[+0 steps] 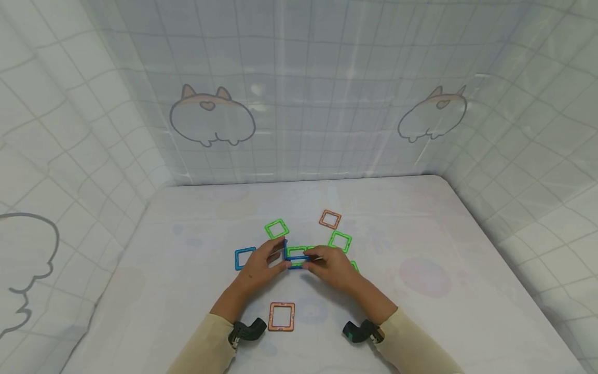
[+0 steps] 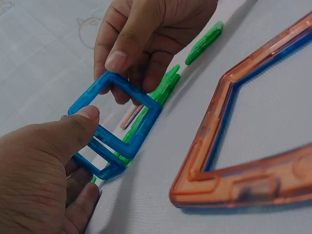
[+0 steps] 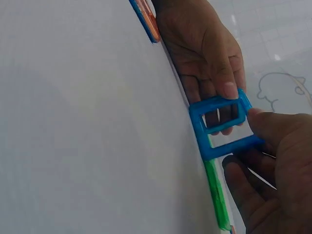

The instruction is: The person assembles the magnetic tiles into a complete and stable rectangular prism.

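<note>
Two blue square magnetic tiles stand on edge between the hands, set at an angle to each other and meeting near a corner. My left hand (image 1: 257, 267) pinches the left-side blue tile (image 1: 285, 249), its thumb at the corner in the left wrist view. From the other side my right hand (image 1: 334, 266) pinches the front blue tile (image 2: 154, 117) between thumb and fingers. Green magnetic tiles (image 1: 297, 248) lie flat on the table right behind and beneath the blue ones. The right fingers partly hide them in the head view.
An orange tile (image 1: 282, 329) lies nearer the person, between the forearms. Another orange tile (image 1: 322, 218) lies farther back. Around the hands are a blue tile (image 1: 236, 259), partly covered by the left hand, and green tiles (image 1: 268, 232). Tile-patterned curtains (image 1: 299, 104) enclose the white table (image 1: 420, 234).
</note>
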Demonstrator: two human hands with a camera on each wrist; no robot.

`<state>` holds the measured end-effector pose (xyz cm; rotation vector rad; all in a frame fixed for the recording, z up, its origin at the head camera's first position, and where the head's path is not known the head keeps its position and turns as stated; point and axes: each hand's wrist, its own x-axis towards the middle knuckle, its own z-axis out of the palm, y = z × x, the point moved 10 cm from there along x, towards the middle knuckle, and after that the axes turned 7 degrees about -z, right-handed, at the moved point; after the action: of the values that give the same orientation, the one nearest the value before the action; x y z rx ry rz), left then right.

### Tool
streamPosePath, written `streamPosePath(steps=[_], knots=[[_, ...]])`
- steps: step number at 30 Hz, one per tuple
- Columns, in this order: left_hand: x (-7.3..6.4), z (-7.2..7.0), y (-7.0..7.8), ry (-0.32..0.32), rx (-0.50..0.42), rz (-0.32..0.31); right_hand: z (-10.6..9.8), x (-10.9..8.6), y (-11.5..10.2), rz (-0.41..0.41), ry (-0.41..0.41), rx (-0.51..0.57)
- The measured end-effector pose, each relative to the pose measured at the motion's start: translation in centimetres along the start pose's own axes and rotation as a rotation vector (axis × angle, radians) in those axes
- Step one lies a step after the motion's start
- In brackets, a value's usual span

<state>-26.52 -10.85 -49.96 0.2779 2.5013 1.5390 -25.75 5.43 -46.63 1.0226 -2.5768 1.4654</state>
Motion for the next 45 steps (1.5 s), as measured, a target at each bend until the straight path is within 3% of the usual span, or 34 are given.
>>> streamPosePath(steps=[7, 15, 18, 23, 31, 37, 45], knots=[[0.1, 0.0, -0.1, 0.013, 0.009, -0.021, -2.2, -1.4, 0.4, 0.044, -0.016, -0.104], [0.2, -0.3, 0.0, 0.018, 0.025, -0.012, -6.1, -4.3, 2.3, 0.118, 0.054, -0.182], [0.2, -0.4, 0.3, 0.025, 0.02, -0.001, -6.9, -4.9, 2.5, 0.105, 0.059, -0.204], [0.0, -0.4, 0.4, 0.031, 0.011, 0.008, -7.5, -5.5, 2.9, 0.091, 0.065, -0.238], [0.1, -0.1, 0.3, 0.024, 0.002, 0.022, -8.3, -6.2, 3.4, 0.138, 0.089, -0.247], [0.1, 0.0, 0.3, 0.026, 0.015, 0.014, -8.9, -6.5, 4.0, 0.159, 0.092, -0.353], [0.1, -0.1, 0.1, 0.035, 0.017, -0.003, -8.4, -6.3, 4.3, 0.15, 0.014, -0.431]])
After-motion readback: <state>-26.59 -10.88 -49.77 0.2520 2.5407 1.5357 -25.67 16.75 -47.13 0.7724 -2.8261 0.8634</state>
